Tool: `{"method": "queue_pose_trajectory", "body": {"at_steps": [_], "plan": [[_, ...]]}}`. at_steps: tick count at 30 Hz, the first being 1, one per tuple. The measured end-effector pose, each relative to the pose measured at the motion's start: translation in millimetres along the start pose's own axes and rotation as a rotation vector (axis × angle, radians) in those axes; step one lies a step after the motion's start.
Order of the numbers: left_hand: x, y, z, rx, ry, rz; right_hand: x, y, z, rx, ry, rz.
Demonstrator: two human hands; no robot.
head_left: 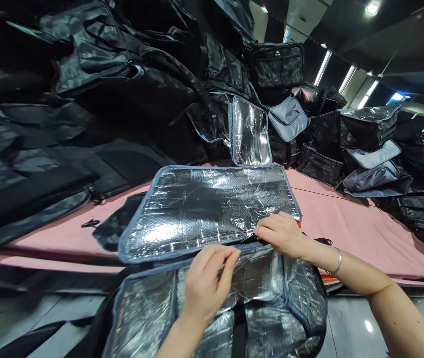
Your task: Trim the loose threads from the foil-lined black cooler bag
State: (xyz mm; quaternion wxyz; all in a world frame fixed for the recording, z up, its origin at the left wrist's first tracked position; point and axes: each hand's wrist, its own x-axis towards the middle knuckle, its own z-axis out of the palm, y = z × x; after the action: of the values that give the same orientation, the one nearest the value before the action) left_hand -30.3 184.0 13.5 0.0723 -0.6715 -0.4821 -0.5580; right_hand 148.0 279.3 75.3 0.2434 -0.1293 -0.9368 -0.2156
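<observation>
An insulated bag with a silver foil lining and grey-blue edge binding stands open in front of me. Its foil-lined lid is folded back onto the pink surface. At the seam between lid and body, my left hand has thumb and forefinger pinched together; what is between them is too small to make out. To its right, my right hand is closed around snips, their dark pointed tip lying along the seam toward my left fingers. A red end shows behind that hand.
Black camouflage bags are heaped high on the left and at the back. More bags are stacked at the right, some with grey linings. A pink cloth covers the table, and tiled floor shows below its front edge.
</observation>
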Motion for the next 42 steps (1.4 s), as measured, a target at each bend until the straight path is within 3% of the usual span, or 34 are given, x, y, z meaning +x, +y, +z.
{"method": "queue_pose_trajectory", "body": {"at_steps": [3, 6, 8, 14, 18, 23, 32, 42], "plan": [[5, -11, -18.6, 0.098, -0.002, 0.044, -5, 3, 3, 0.046, 0.001, 0.035], [13, -22, -24.9, 0.355, -0.141, 0.072, -9, 4, 6, 0.070, -0.021, 0.043], [17, -27, -21.2, 0.378, -0.233, 0.059, -9, 4, 7, 0.075, -0.036, 0.048], [31, -29, -6.0, 0.443, -0.473, -0.181, 0, 1, 7, 0.012, 0.067, 0.030], [40, -28, -6.8, 0.445, -0.602, -0.272, 8, -2, 5, -0.078, 0.033, -0.024], [44, -27, -9.2, 0.432, -0.638, -0.308, 14, -4, 2, -0.149, -0.029, -0.092], [41, -27, -8.1, 0.457, -0.615, -0.292, 22, -15, -10, -0.263, 0.001, -0.219], [40, -27, -7.2, 0.453, -0.616, -0.310, 20, -14, -10, -0.228, -0.054, -0.280]]}}
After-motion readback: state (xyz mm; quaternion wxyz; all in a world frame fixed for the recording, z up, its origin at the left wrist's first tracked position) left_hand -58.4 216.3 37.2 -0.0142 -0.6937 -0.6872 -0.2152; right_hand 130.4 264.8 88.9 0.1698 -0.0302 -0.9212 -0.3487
